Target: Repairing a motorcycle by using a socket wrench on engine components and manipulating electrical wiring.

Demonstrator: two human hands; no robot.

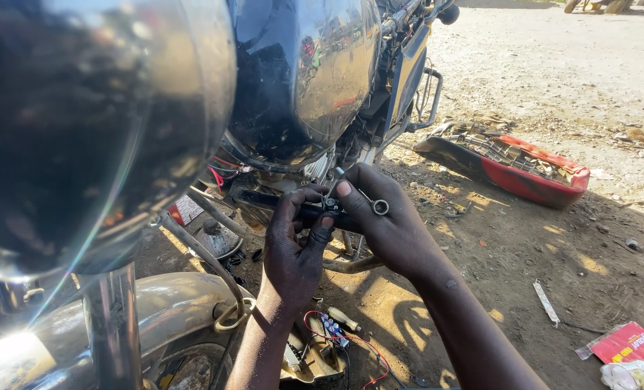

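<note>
1. Wrench, a slim silver metal ring spanner (374,201), lies across the right hand (387,224), pinched by thumb and fingers, its ring end showing above the knuckles, just beside the motorcycle's black frame bar (264,198).
2. Left hand (297,245) is clenched around that same bar, fingertips meeting the right thumb.
3. Below the wrists, red wires and a small blue-and-white connector block (333,326) lie on the dirt.
4. A huge chrome headlamp shell (84,130), close to the camera, blocks the left view; the glossy dark fuel tank (300,79) overhangs the hands.
5. Farther right, a detached red motorcycle seat (510,167) lies upturned on the ground.
6. A red printed packet (627,342) lies at the right edge.
</note>
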